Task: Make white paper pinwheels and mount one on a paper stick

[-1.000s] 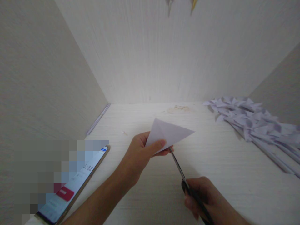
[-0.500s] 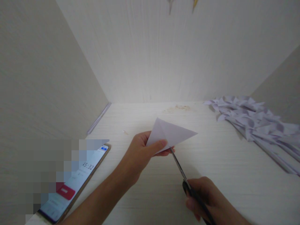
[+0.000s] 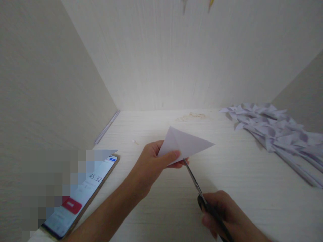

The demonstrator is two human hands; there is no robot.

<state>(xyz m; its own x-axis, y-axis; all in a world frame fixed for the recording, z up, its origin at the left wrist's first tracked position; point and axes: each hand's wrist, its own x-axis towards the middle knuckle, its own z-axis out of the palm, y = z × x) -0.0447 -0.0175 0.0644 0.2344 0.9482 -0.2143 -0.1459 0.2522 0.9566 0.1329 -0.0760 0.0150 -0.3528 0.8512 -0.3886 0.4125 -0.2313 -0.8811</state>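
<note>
A white sheet of paper folded into a triangle [image 3: 186, 143] is pinched in my left hand [image 3: 153, 161], thumb on top and fingers underneath. One crease runs down its left part, and a sharp corner points right. My right hand [image 3: 224, 211] grips black-handled scissors [image 3: 193, 178] below and to the right. The blades look closed or nearly so, with their tips at the lower edge of the paper, just right of my left thumb. Whether the tips have cut into the edge, I cannot tell.
Several white paper pinwheels [image 3: 272, 126] with rolled paper sticks lie piled at the right. A phone [image 3: 85, 195] with a lit screen rests at the left. Thin paper sticks [image 3: 107, 127] lie along the left wall. The white tabletop [image 3: 161, 208] has a worn patch near the back wall.
Both hands, the folded paper and the scissors keep nearly the same pose. The whole view has shifted very slightly.
</note>
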